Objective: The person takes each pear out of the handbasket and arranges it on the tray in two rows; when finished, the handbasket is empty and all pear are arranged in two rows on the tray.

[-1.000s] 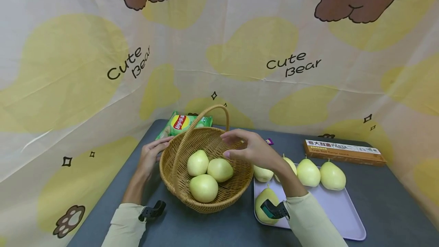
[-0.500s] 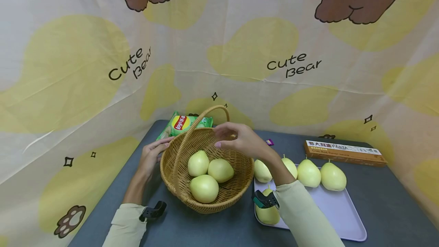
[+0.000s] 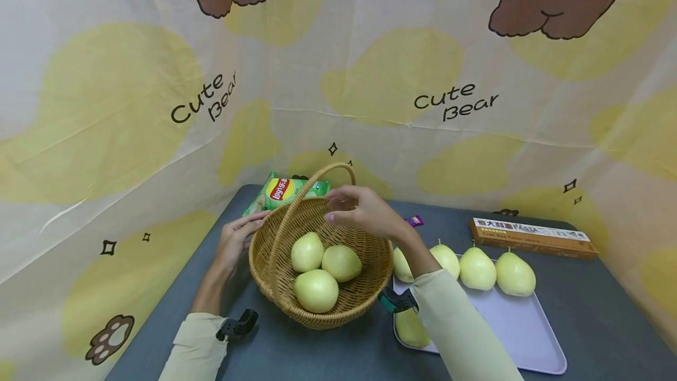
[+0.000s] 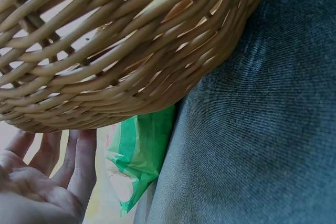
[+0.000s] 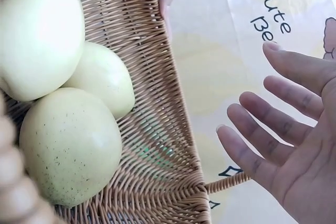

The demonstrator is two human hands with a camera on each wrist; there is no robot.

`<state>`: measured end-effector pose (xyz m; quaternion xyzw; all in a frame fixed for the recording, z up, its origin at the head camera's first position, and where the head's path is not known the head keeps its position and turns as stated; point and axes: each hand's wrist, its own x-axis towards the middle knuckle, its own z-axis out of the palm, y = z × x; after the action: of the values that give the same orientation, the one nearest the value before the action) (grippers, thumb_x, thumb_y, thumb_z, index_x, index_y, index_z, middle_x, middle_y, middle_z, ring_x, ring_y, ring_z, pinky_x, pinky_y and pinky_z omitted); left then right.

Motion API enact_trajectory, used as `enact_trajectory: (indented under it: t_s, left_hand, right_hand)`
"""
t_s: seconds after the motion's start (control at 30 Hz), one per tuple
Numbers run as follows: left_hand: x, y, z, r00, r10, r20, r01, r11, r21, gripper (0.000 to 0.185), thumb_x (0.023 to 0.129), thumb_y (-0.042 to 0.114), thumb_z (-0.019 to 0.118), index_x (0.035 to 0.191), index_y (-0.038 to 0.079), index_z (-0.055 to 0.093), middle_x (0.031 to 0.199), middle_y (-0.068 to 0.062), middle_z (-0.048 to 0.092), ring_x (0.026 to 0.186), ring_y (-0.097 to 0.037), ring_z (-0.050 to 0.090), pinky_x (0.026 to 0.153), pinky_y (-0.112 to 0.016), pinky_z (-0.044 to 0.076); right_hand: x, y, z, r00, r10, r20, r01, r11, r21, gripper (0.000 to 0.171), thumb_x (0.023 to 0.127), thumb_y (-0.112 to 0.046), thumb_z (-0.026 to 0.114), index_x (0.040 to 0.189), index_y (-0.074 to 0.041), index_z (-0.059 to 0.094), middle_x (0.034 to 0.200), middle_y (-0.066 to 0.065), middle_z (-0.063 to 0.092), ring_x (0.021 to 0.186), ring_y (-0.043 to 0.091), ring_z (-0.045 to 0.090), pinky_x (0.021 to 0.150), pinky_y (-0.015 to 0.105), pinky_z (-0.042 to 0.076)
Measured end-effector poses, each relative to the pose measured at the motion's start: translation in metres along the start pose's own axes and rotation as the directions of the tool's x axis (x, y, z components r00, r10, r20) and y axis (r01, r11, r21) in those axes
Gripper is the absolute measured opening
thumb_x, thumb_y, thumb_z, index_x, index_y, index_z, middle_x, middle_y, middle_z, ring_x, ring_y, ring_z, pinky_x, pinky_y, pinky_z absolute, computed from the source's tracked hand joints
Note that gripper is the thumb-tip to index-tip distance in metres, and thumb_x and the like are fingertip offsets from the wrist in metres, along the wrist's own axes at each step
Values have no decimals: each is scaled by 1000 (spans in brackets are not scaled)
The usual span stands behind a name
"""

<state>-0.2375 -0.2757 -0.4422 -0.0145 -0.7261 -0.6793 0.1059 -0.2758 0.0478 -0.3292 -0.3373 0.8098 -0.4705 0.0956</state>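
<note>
A wicker basket [image 3: 267, 287] with an arched handle [image 3: 288, 216] stands on the table, tilted slightly toward me. Inside it lie three pale green pears [image 3: 316, 290]. My left hand [image 3: 235, 243] touches the basket's left side; in the left wrist view its fingers [image 4: 84, 156] reach straight to the wicker, not wrapped round it. Over the basket's far right rim hovers my right hand [image 3: 365, 210]. The right wrist view shows that hand [image 5: 294, 135] with fingers spread and nothing in it, beside the rim and handle base.
A lilac tray [image 3: 508, 322] on the right bears several more pears [image 3: 478, 268], partly behind my right forearm. A brown pasta box [image 3: 534, 238] lies at the back right. Behind the basket are a green chip bag [image 3: 282, 190] and a small purple packet [image 3: 414, 221]. A printed cloth hangs behind.
My right hand has shifted left and slightly up over the basket's far rim, its forearm following. The left hand, basket and pears stay essentially in place.
</note>
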Motion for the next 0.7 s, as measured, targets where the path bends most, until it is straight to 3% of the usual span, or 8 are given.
enact_trajectory:
  t_s: [0.3, 0.53, 0.7]
  left_hand:
    - [0, 1, 1, 1000, -7, 1, 7, 1000, 4, 41, 107, 25, 62, 139, -1, 68, 132, -6, 72, 104, -9, 73, 80, -30, 65]
    - [0, 1, 1, 1000, -9, 3, 9, 1000, -6, 41, 107, 23, 62, 139, -2, 68, 124, 5, 74, 103, -8, 74, 80, -29, 64]
    - [0, 2, 1, 1000, -9, 2, 9, 1000, -14, 41, 107, 23, 62, 139, -3, 68, 122, 6, 74, 103, -8, 74, 80, -29, 64]
  right_hand:
    - [11, 5, 3, 999, 32, 22, -33, 999, 25, 45, 97, -28, 79, 138, -14, 68, 124, 11, 72, 114, 27, 69, 97, 43, 58]
    - [21, 9, 6, 998, 32, 58, -34, 999, 23, 54, 97, -26, 80, 143, -4, 64, 125, 12, 71, 117, 29, 69, 98, 43, 58]
    - [28, 12, 6, 993, 54, 104, -57, 998, 21, 57, 96, -26, 80, 145, -3, 62, 130, 19, 70, 115, 26, 68, 95, 41, 59]
